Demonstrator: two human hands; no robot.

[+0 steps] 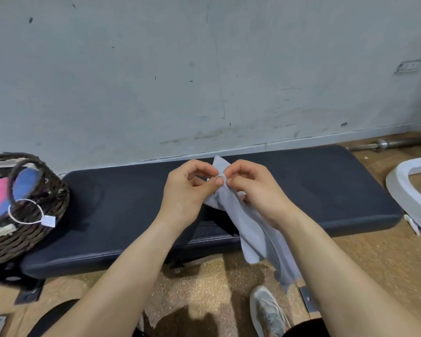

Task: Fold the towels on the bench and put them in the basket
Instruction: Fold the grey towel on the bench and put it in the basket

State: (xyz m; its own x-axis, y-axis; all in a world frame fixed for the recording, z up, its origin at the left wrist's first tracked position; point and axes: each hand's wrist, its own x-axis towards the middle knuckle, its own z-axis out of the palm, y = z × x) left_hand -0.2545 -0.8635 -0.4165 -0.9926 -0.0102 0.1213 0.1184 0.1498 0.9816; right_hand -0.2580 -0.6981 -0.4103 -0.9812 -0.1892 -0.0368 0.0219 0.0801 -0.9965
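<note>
Above the desk's middle, left hand and right hand meet, fingers pinching a pale grey towel that hangs past the front edge. The wicker basket at the left end holds pink and blue towels; its white tag is unreadable

two bare forearms, no sleeves on them, reach in from the near edge to the left hand and right hand. at the near right, a grey sneaker with paler streaks, and black cloth on the leg just beside it
</note>
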